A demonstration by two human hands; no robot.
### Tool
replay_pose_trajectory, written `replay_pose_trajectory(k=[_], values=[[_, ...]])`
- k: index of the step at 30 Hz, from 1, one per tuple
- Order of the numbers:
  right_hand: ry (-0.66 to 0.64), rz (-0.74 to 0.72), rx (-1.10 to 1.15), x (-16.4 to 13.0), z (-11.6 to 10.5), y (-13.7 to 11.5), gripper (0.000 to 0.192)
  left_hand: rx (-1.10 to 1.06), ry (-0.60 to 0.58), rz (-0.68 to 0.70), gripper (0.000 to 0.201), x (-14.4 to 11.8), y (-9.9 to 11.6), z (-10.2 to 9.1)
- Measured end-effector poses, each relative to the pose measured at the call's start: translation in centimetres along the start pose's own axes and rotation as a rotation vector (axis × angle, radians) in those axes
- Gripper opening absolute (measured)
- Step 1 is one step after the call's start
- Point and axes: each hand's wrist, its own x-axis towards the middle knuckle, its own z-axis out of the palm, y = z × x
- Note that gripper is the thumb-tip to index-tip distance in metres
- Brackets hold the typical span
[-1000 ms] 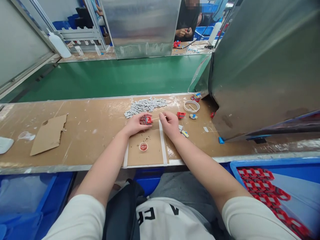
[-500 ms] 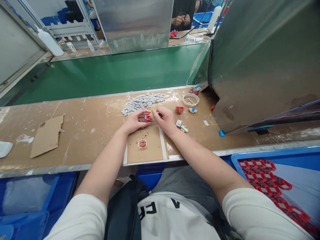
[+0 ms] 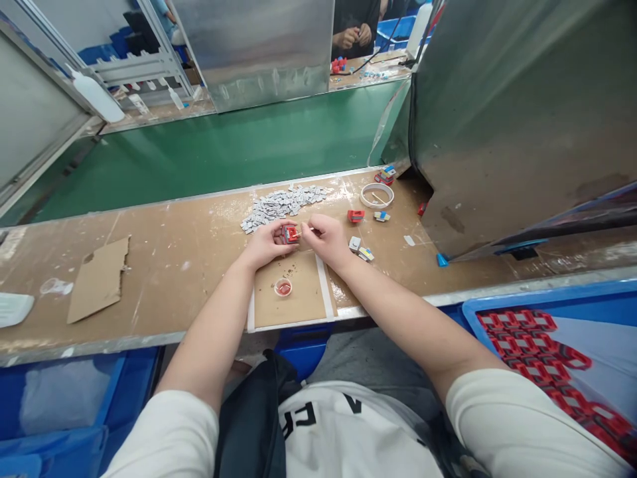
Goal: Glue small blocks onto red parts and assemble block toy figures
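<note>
My left hand (image 3: 267, 244) is closed round a small red and grey plastic part (image 3: 289, 234), with an opening in its face turned up. Close by on the right, my right hand (image 3: 324, 239) pinches a thin wooden stick (image 3: 299, 234), its tip at the red part. Whether the tip touches the part I cannot tell. Below the hands, a small clear cup (image 3: 283, 287) with reddish liquid stands on a cardboard sheet (image 3: 303, 309) edged with white tape. Beyond the hands lies a spread pile of small grey pieces (image 3: 279, 206).
To the right are a white ring (image 3: 377, 196), a loose red part (image 3: 355, 216) and several small grey and yellow parts (image 3: 365, 253). Torn cardboard (image 3: 99, 282) lies left. A blue bin (image 3: 470, 307) holds rows of red parts. Across the green belt (image 3: 239, 143), a co-worker's hands (image 3: 354, 35) show.
The view has shifted slightly. My right hand has turned a little, and the stick's tip has moved nearer the right edge of the red part. Both hands keep their holds.
</note>
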Motion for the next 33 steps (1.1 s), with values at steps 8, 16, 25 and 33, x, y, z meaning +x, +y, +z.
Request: replay_pose_trajectory(k=[8,16,25,33], values=[[-0.023,-0.004,0.045,-0.02,-0.1,-0.3,0.04,-0.007,0.009,-0.008,0.064,-0.01,0.13,0.01],[-0.003,0.018,0.032,-0.09,-0.07,-0.2,0.042,0.011,0.008,-0.016,0.066,-0.16,0.18,0.05],[-0.028,0.016,0.058,0.04,0.07,-0.14,0.043,0.042,0.005,0.01,0.062,-0.06,0.19,0.09],[0.002,0.028,0.073,0.32,-0.1,-0.12,0.047,0.081,0.006,0.02,0.062,-0.01,-0.06,-0.02]])
